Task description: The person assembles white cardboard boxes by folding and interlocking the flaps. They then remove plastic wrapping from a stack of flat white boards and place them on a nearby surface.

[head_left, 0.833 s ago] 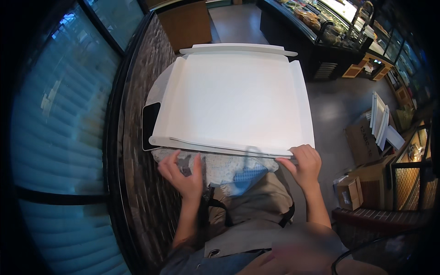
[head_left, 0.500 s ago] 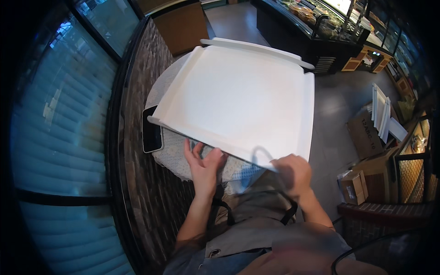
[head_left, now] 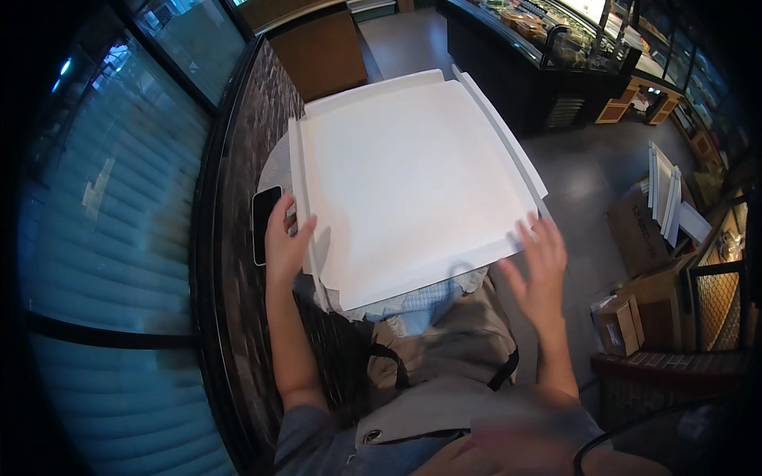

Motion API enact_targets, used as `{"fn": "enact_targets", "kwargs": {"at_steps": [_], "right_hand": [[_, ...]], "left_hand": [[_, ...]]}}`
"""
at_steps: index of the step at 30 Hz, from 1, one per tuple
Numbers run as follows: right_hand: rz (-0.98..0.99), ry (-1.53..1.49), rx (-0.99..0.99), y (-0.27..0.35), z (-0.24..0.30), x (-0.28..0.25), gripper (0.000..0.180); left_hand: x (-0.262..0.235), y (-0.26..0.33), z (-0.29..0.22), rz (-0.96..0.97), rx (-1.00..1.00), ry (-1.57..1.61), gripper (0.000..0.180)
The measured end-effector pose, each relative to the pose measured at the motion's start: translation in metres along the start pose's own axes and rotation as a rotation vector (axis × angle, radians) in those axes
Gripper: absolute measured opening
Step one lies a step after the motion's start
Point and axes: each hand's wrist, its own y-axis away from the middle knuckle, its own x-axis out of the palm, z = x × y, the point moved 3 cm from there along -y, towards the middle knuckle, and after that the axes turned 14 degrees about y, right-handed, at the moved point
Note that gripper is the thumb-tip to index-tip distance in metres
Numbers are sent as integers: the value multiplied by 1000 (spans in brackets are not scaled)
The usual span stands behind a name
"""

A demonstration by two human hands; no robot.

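A large white cardboard sheet (head_left: 413, 174) with folded-up side flaps lies over a small table covered by a lace cloth (head_left: 276, 163). At its left flap is my left hand (head_left: 287, 242), fingers apart, the thumb over the flap and the other fingers on its outer side; no firm grip shows. My right hand (head_left: 542, 266) is open with fingers spread beside the near right corner of the sheet; whether the fingertips touch it I cannot tell. A blue checked cloth (head_left: 425, 308) sticks out under the near edge.
A black phone (head_left: 263, 218) lies at the table's left rim, close to the brick-patterned wall (head_left: 238, 238). Cardboard boxes (head_left: 623, 325) and white folded boards (head_left: 663, 190) stand on the floor to the right. Beyond is a dark display counter (head_left: 508, 79).
The white cardboard sheet has turned on the table. My left hand has moved up and left to its left flap. My right hand has come off the near edge, its fingers opening.
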Motion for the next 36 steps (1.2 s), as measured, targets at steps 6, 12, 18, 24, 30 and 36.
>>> {"fn": "enact_targets", "kwargs": {"at_steps": [6,12,18,24,30,36], "right_hand": [[-38,-117,194,-25,-62,33,59],[89,138,152,-65,-61,57,53],[-27,258,63,-67,-42,54,53],[-66,212,-71,-68,-35,45,44],[-71,-204,101,-64,-40,39,39],[121,-1135,380,-53,-62,31,49]], "left_hand": [[11,46,5,50,116,-666,71],[15,47,-3,-30,170,-798,58],[21,40,-5,-41,243,-1005,54],[30,30,-21,36,264,-1095,52],[12,35,-49,44,379,-649,63],[-1,44,-74,48,331,317,56]]}}
